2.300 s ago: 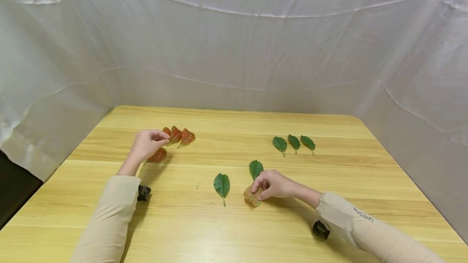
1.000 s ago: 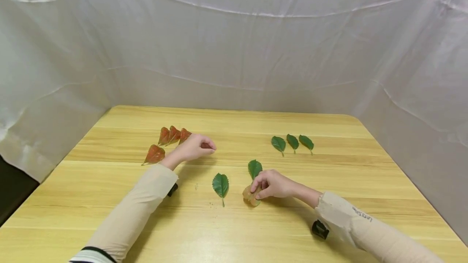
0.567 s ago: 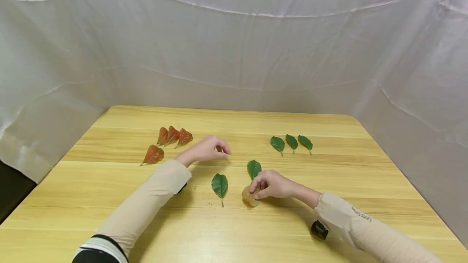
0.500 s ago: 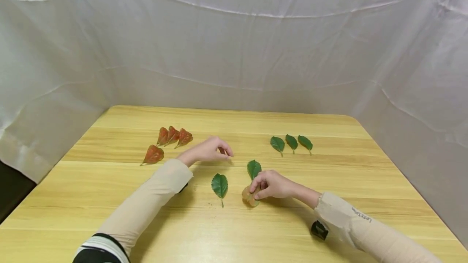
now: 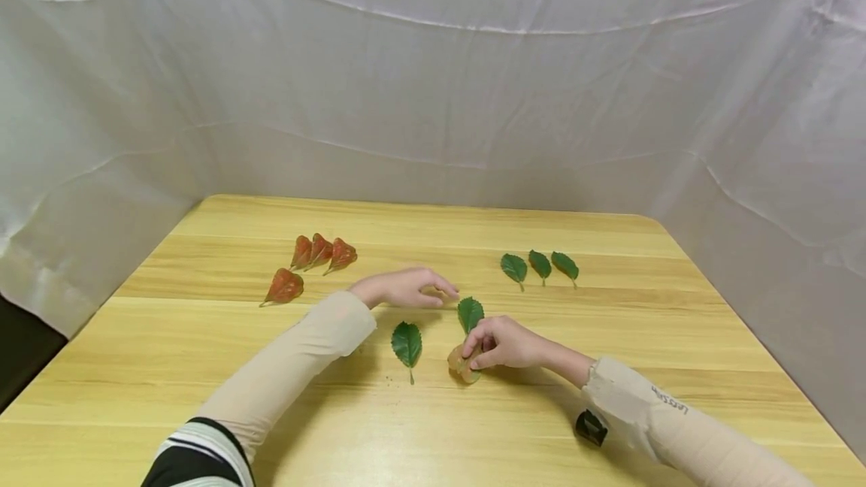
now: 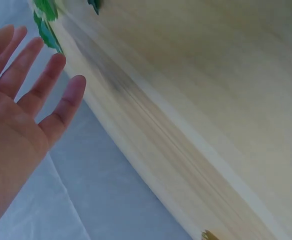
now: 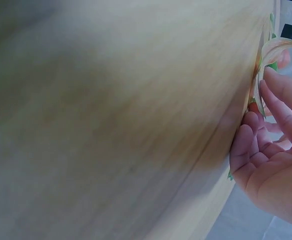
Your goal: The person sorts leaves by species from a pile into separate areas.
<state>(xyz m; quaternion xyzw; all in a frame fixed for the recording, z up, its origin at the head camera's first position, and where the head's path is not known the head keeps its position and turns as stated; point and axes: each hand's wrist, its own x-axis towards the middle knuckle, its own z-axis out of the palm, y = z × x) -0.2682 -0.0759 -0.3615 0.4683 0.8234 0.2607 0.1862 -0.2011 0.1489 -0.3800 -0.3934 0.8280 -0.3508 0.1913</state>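
In the head view my right hand (image 5: 509,343) pinches a yellowish-orange leaf (image 5: 456,364) just above or on the table. Its thumb and index finger hold the curled, pale-backed leaf (image 7: 270,49) at the edge of the right wrist view. A green leaf (image 5: 470,311) lies just beyond that hand, its lower end hidden. My left hand (image 5: 411,288) hovers to the left of this leaf, fingers loosely extended and holding nothing; in the left wrist view the palm (image 6: 16,117) and spread fingers show. Another green leaf (image 5: 407,343) lies between the forearms.
Three red leaves (image 5: 319,251) lie in a row at the back left, with one more red leaf (image 5: 284,286) in front. Three green leaves (image 5: 540,264) sit at the back right of the wooden table (image 5: 433,427). A pale cloth (image 5: 433,96) hangs behind.
My left hand has moved right from the red leaves towards the middle green leaf, its fingers straightening. The red leaves now lie uncovered. My right hand stays put with its leaf.
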